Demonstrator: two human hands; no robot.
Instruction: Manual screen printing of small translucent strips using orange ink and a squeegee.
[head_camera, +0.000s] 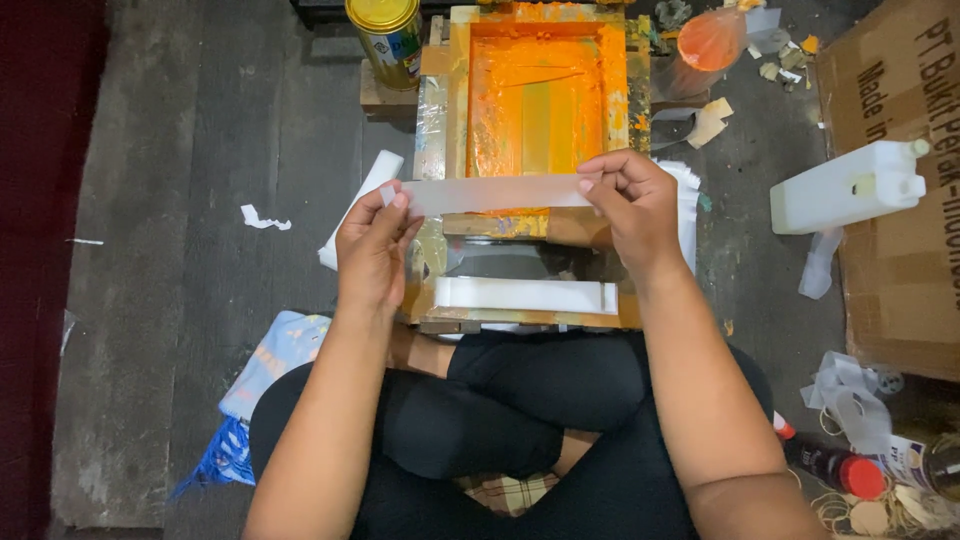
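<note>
While both hands hold it taut, a thin translucent white strip (497, 193) stretches level between them, just above the near end of the screen-printing frame (455, 110). At the strip's nine o'clock end the left hand (372, 245) pinches it, fingers (398, 203) pressed together on the tip; at its three o'clock end the right hand (632, 205) pinches it the same way, thumb and forefinger closed on the edge. The frame is rectangular wood, smeared with glossy orange ink (540, 95) pooled over its mesh. Toward six o'clock of the strip, a stack of similar white strips (526, 295) lies flat on the frame's lower board. A gold-lidded tin can (387, 38) stands at eleven o'clock, a white plastic jerrycan (848, 187) lies at three o'clock beside brown corrugated cardboard (900, 250), all on the rough grey plank floor (200, 200).
</note>
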